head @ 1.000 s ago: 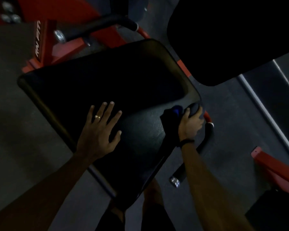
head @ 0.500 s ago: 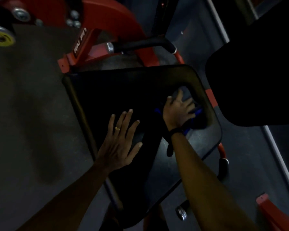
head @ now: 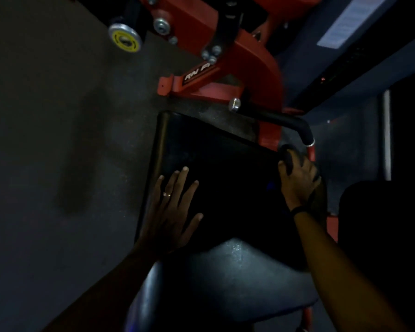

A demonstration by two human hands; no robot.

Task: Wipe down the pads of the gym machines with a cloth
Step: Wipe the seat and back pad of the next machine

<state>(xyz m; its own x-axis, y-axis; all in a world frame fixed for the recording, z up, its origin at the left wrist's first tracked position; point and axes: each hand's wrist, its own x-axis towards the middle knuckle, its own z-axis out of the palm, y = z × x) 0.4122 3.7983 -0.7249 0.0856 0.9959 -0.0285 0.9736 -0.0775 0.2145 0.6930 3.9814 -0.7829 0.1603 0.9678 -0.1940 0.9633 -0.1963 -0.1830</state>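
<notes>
Head view, one moment of wiping. The left hand (head: 170,212) lies flat on the pad (head: 216,178), fingers straight and spread, a ring (head: 166,194) on one finger; it braces and holds nothing. The right hand (head: 297,178) sits at the pad's far right corner, fingers curled over a dark bunched cloth (head: 288,156) that it presses against the pad edge; a band (head: 298,209) circles its wrist. The cloth is dim, and only its upper lump, beyond the fingertips, shows clearly.

Key relation: the unwiped-looking expanse of the pad lies between the two hands and away toward the far left corner. Its long axis runs from the person's body outward to the machine frame (head: 249,68). The right hand, carrying the cloth, is the one placed to sweep; the coming stroke would likely travel leftward or back toward the body across the surface, while the left hand is nearer the pad's left edge and would need to lift or shift if the cloth reaches it.

Beyond the right hand a black handle grip (head: 285,123) curves just above the corner. A second pad (head: 225,283), paler with sheen, lies below both hands, nearest the body. The floor (head: 58,140) spreads left of the left hand.

Count: two hands, one cloth, two pads plainly in view, one handle grip, one ring, one band.
</notes>
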